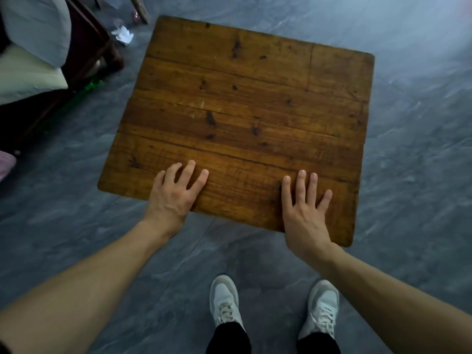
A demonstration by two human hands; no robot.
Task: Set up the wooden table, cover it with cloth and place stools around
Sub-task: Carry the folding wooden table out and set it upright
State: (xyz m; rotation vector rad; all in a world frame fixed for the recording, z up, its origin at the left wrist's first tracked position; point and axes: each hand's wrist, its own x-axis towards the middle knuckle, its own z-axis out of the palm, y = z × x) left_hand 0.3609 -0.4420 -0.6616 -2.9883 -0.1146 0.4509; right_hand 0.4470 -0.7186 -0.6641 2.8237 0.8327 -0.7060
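Note:
A square wooden table (237, 103) with a knotted plank top stands on the grey floor in front of me, its legs hidden beneath the top. My left hand (173, 198) lies flat on the near edge, fingers spread, holding nothing. My right hand (305, 210) rests palm down on the same near edge, further right, fingers apart and empty. No cloth over the table and no stools show in this view.
A dark wooden furniture piece (94, 49) with pale cushions (28, 72) stands at the left. Crumpled white paper (123, 35) and a green object (93, 85) lie on the floor beside it. My two shoes (224, 302) are below the table's near edge.

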